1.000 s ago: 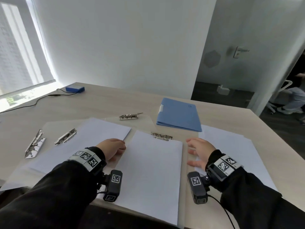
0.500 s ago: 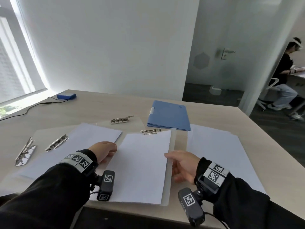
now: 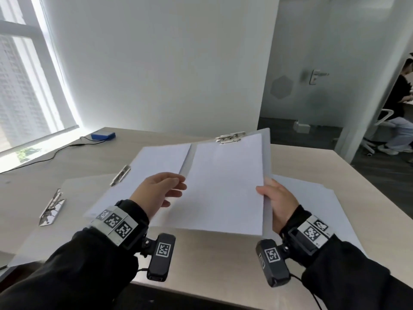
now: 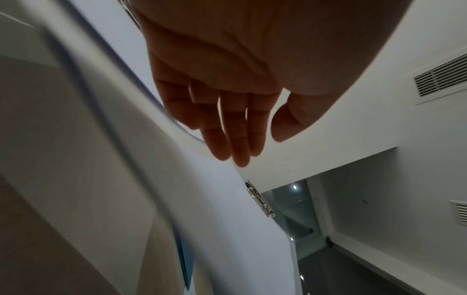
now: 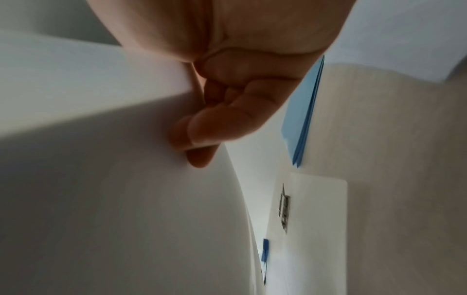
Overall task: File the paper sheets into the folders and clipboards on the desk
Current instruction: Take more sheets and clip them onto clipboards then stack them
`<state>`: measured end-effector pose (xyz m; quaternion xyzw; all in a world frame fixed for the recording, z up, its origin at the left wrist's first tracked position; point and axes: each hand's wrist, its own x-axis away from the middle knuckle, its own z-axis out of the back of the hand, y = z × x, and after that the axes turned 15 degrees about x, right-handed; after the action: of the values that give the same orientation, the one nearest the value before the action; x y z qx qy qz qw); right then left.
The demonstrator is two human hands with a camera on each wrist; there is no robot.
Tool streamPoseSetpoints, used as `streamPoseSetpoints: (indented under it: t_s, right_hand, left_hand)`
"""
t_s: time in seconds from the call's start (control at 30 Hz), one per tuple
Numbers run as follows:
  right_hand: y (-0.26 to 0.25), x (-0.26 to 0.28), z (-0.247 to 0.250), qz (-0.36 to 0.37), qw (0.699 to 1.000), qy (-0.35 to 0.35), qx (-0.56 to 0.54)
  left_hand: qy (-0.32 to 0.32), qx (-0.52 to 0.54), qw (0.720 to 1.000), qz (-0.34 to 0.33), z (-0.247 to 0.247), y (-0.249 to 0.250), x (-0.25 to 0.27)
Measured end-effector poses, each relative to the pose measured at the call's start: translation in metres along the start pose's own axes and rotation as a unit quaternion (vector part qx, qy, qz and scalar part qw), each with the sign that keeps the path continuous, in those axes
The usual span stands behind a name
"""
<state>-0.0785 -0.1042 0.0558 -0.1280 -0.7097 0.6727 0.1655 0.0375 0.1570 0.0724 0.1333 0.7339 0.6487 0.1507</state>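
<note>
The right hand [image 3: 278, 201] grips the right edge of a clipboard [image 3: 267, 153] raised off the desk [image 3: 312, 162], a sheet [image 3: 225, 186] already under its clip [image 3: 230, 138]. The left hand [image 3: 156, 192] hovers flat-fingered at its left edge, holding nothing. 1 more clipped board [image 3: 156, 162] lies behind. Loose sheets [image 3: 312, 198] at right, 1 bare clipboard [image 5: 321, 199] and the blue folder [image 5: 303, 115] likely remain to be filled.
</note>
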Motion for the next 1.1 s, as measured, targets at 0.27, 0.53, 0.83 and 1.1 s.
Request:
streamPoseSetpoints:
  t_s: [0.27,0.53,0.83,1.1]
  right_hand:
    - [-0.002,-0.011,0.046,0.009,0.992,0.085,-0.089]
    - [0.0,0.0,0.072,-0.011,0.991,0.096,-0.093]
    - [0.003,0.004,0.093,-0.041,0.989,0.131,-0.056]
    - [0.007,0.002,0.108,-0.027,0.989,0.126,-0.073]
  left_hand:
    - [0.082,-0.014,0.993,0.083,-0.003,-0.019,-0.009]
    - [0.028,0.231,0.959,0.16,-0.042,-0.023,-0.035]
    - [-0.042,0.158,0.983,0.089,-0.09,-0.037,-0.033]
    - [-0.223,-0.078,0.972,-0.01,-0.099,-0.042,-0.039]
